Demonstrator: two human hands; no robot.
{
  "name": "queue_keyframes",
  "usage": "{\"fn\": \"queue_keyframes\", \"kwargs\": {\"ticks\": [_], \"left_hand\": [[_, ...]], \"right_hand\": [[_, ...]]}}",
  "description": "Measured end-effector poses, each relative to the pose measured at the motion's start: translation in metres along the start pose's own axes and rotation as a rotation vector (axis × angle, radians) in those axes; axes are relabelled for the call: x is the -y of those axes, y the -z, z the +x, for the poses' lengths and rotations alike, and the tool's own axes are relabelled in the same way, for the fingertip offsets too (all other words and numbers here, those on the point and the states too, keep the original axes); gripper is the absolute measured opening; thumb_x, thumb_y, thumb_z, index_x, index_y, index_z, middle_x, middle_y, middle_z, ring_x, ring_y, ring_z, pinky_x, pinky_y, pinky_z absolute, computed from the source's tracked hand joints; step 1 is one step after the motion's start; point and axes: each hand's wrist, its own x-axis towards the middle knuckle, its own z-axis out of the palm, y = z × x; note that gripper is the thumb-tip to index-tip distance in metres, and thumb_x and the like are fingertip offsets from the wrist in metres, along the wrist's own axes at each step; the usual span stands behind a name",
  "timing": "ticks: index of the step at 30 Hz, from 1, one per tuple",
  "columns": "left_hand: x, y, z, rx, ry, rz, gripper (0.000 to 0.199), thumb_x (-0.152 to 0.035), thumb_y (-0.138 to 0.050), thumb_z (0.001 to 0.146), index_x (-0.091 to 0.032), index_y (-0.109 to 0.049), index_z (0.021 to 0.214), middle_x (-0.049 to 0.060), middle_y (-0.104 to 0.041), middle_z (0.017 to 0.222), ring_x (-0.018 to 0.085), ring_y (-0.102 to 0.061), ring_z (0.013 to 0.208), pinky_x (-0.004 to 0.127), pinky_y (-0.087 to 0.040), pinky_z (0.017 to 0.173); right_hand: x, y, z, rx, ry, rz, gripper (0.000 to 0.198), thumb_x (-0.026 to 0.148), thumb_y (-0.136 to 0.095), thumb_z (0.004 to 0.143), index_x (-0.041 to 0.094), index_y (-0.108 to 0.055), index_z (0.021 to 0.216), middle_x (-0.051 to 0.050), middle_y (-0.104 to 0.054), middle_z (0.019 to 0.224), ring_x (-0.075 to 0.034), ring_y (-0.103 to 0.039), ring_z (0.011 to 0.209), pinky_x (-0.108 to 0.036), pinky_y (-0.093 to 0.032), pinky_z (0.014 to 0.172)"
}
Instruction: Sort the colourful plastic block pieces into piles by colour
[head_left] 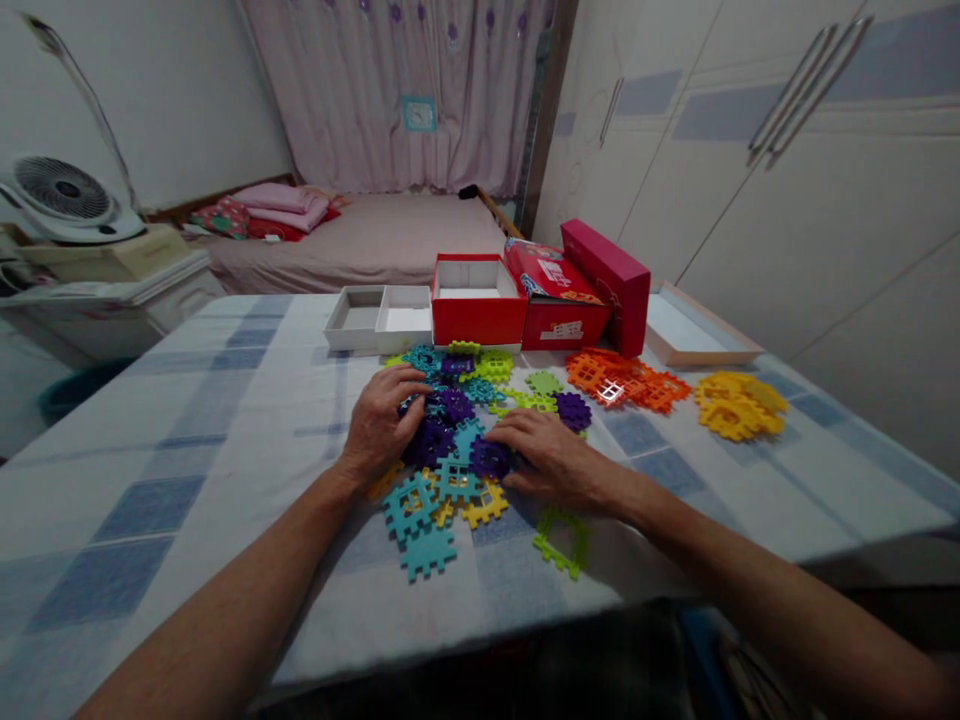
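A mixed heap of flat, notched interlocking plastic building pieces lies in front of me. My left hand (382, 422) is at the heap's left side, fingers curled, with a dark purple piece (435, 440) beside its thumb; part of what it grips is hidden. On the right, my right hand (553, 462) has its fingertips closed on a purple building piece (489, 457). Between and below the hands are turquoise pieces (427, 550) and a yellow piece (486, 503). A lime green frame piece (561, 543) lies just below my right hand.
Orange pieces (626, 382) and yellow pieces (739, 408) form separate piles on the right. Behind stand a white divided tray (379, 340), a red open box (478, 322), a printed red box (562, 325), a dark pink lid (609, 280) and a shallow tray (709, 352).
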Motion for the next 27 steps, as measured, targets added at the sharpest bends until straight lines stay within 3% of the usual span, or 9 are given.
{"fn": "queue_keyframes", "kwargs": {"ticks": [5,10,12,15,17,19,22,27], "left_hand": [[0.005,-0.001,-0.001,-0.021,0.01,0.017,0.017,-0.021,-0.052,0.087,-0.017,-0.069,0.087,0.009,-0.068,0.106,0.022,-0.058,0.11,0.043,-0.045,0.102],[0.007,-0.004,-0.001,-0.031,0.024,0.004,0.016,-0.019,-0.052,0.085,-0.018,-0.069,0.086,0.008,-0.069,0.104,0.022,-0.058,0.108,0.043,-0.046,0.101],[0.005,-0.004,-0.001,-0.027,0.025,0.0,0.016,-0.019,-0.053,0.085,-0.018,-0.069,0.087,0.008,-0.069,0.104,0.022,-0.058,0.108,0.043,-0.046,0.101],[0.003,-0.004,-0.001,-0.015,0.029,-0.003,0.016,-0.018,-0.053,0.085,-0.018,-0.069,0.086,0.008,-0.069,0.103,0.022,-0.057,0.11,0.043,-0.045,0.102],[0.002,-0.003,0.0,-0.008,0.038,-0.005,0.016,-0.017,-0.053,0.084,-0.018,-0.069,0.085,0.008,-0.069,0.104,0.022,-0.057,0.11,0.043,-0.045,0.102],[0.003,-0.003,0.0,-0.007,0.05,-0.007,0.016,-0.016,-0.053,0.084,-0.018,-0.069,0.085,0.008,-0.068,0.105,0.022,-0.057,0.11,0.043,-0.045,0.102],[0.003,-0.003,0.0,-0.009,0.064,-0.004,0.016,-0.016,-0.053,0.084,-0.018,-0.068,0.084,0.008,-0.068,0.105,0.022,-0.057,0.11,0.044,-0.045,0.101],[0.003,-0.003,-0.001,0.002,0.068,0.003,0.014,-0.017,-0.054,0.083,-0.019,-0.068,0.083,0.007,-0.069,0.104,0.022,-0.057,0.11,0.043,-0.045,0.101]], "right_hand": [[-0.002,-0.012,0.007,-0.019,-0.009,-0.071,0.046,0.021,-0.067,0.078,0.018,-0.055,0.123,-0.011,-0.062,0.116,-0.026,-0.053,0.111,-0.043,-0.043,0.095],[-0.01,-0.006,0.013,-0.349,-0.117,-0.161,0.043,0.029,-0.063,0.085,0.017,-0.054,0.125,-0.016,-0.055,0.131,-0.031,-0.046,0.124,-0.049,-0.036,0.101],[-0.007,0.0,0.015,-0.395,-0.125,-0.135,0.04,0.032,-0.062,0.086,0.017,-0.055,0.123,-0.016,-0.054,0.132,-0.03,-0.046,0.124,-0.048,-0.037,0.1],[0.005,0.005,0.012,-0.167,-0.051,-0.032,0.026,0.04,-0.061,0.088,0.019,-0.062,0.105,-0.01,-0.065,0.105,-0.024,-0.057,0.101,-0.039,-0.043,0.087],[0.015,0.003,0.008,0.022,0.004,-0.002,0.032,0.048,-0.062,0.085,0.02,-0.063,0.099,-0.006,-0.065,0.095,-0.022,-0.058,0.091,-0.036,-0.042,0.081],[0.021,-0.002,0.004,0.117,0.038,-0.013,0.045,0.057,-0.067,0.078,0.02,-0.061,0.104,-0.007,-0.064,0.1,-0.023,-0.056,0.093,-0.036,-0.041,0.081],[0.025,-0.011,0.002,0.117,0.03,-0.065,0.055,0.055,-0.074,0.072,0.019,-0.058,0.111,-0.009,-0.062,0.108,-0.025,-0.054,0.1,-0.039,-0.039,0.085],[0.023,-0.015,0.006,0.067,0.033,-0.09,0.045,0.038,-0.072,0.076,0.017,-0.057,0.114,-0.009,-0.062,0.104,-0.025,-0.053,0.099,-0.039,-0.038,0.088]]}}
